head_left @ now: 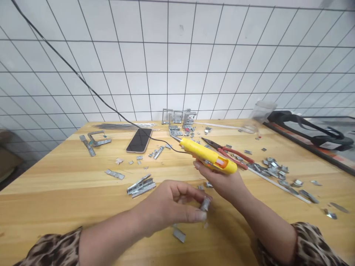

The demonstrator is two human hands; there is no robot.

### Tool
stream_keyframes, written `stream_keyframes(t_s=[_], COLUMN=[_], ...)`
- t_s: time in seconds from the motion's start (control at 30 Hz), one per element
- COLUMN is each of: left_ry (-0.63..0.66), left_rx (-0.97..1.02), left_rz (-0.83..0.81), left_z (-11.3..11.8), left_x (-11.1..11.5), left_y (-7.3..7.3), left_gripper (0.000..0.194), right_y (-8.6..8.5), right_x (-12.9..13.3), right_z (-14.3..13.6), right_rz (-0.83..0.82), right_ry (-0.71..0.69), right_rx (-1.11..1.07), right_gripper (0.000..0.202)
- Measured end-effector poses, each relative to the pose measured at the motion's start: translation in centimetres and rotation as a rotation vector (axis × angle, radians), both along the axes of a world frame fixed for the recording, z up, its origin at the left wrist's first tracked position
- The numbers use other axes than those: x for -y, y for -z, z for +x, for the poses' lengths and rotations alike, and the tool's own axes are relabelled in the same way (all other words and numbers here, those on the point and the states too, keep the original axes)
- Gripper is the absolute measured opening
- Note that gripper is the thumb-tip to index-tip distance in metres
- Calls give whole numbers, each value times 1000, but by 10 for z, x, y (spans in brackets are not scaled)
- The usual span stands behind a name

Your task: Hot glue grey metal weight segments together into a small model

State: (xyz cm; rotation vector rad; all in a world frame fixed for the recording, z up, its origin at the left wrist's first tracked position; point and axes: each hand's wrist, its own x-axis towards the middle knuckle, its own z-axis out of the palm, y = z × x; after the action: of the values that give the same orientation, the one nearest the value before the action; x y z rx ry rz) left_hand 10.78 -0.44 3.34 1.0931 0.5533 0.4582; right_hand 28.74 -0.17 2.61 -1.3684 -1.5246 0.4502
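Between the thumb and fingers of my left hand [174,205] is pinched a small silvery metal piece [205,204], its far side partly covered by the fingers. My right hand [222,181] is wrapped round a yellow glue gun [209,155], whose metal nozzle points up and to the left. A black cord [105,105] runs from the gun up to the top left. Below my left hand lies a loose flat metal piece [179,235]. To its left rests a small stack of metal strips [141,186].
Red-handled pliers [230,152] lie right of the glue gun. A phone [139,140] is at the back left. Small metal frames [177,120] stand near the tiled wall. Loose metal bits [273,168] lie at the right, near a clear plastic cup [259,112] and a black strap-like object [310,129].
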Motion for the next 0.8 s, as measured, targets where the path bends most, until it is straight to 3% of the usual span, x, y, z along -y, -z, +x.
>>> stream_keyframes(t_s=[0.13,0.33,0.43,0.53,0.8], left_ry=[-58,-341,-458,-484,-475], left_rx=[-63,31,63,117,267], left_rz=[12,68,58,28,-5], left_z=[-20,-65,-78,-83,-81], left_x=[-1,0,-1,-1,0], left_y=[-3,15,17,17,28], left_gripper=[16,19,19,21,25], right_y=[-1,-4,-5,-4,4], right_x=[2,10,14,16,11], right_z=[0,-9,-15,-20,-20], right_rz=[25,51,114,101,-9], right_ry=[-52,-295,-419,-460,-400], right_rx=[32,172,208,236,475], right_gripper=[8,12,18,17,11])
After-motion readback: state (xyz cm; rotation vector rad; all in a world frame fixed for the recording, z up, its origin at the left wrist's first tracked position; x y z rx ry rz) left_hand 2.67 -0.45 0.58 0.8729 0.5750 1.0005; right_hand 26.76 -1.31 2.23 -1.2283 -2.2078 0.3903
